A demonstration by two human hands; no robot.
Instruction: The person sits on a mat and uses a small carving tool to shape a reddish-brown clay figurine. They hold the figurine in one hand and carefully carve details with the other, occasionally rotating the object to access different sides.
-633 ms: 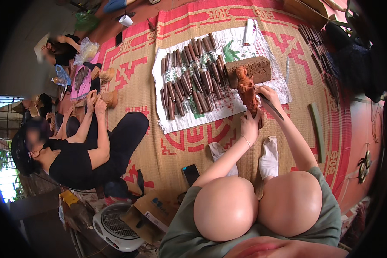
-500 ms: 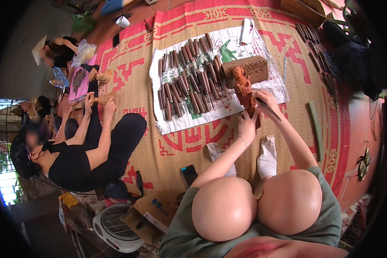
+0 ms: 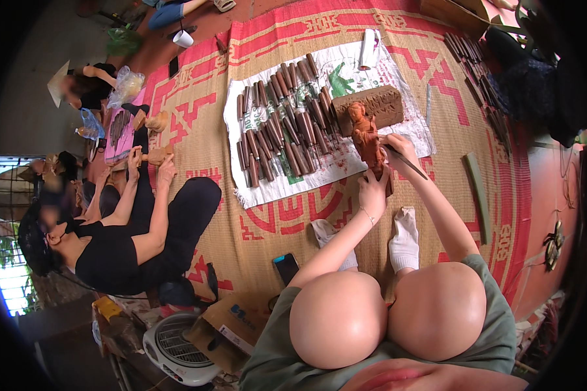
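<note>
A reddish-brown carved wooden figurine leans with its upper part against a carved wooden block. Low down, around its base, my left hand is closed. At the figurine's right side my right hand grips a slim dark carving tool, whose rear end points back toward my forearm; its tip is hidden by the fingers and the figurine. Just left of the block, many dark-handled carving chisels lie in rows on a white printed sack.
A patterned straw mat covers the floor. More tools lie at the far right, near a green strip. On the left a co-worker holds a wooden piece. A phone, cardboard box and heater-like appliance sit lower left.
The whole view has shifted slightly. Both hands keep their grips on the figurine and the carving tool, with hardly any visible movement. A sandalled foot shows more fully at the top edge.
</note>
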